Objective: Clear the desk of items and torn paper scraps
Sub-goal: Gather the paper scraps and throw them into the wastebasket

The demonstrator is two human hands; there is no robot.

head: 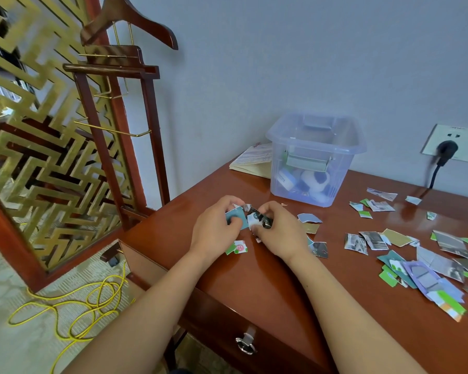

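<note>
I have both hands over the near left part of the counter point(227, 279), close together. My left hand point(214, 225) has its fingers curled in, pinching a teal paper scrap point(237, 215) at its lower edge. My right hand point(277, 230) is curled the same way, pinching a bunch of dark and white scraps point(258, 218) that touches the teal piece, so the two hands meet on one small wad of paper between them.

Just below the left hand, a green and white scrap with a pink mark point(238, 247) lies flat on the counter, almost under my wrist. Beside the right hand lie a pale blue scrap point(308, 218) and a tan one point(310, 228), with a dark printed scrap point(320, 249) near the right wrist.

Most of the torn paper point(430, 263) is well to the right of my right hand, spread loosely across the counter up to the right edge of the view, with a few small bits point(376, 205) farther back.

Behind my hands stands a clear plastic bin point(314, 160) with no lid on, holding a few white and blue items I cannot make out. A notepad point(251, 160) lies just left of the bin against the wall.
</note>
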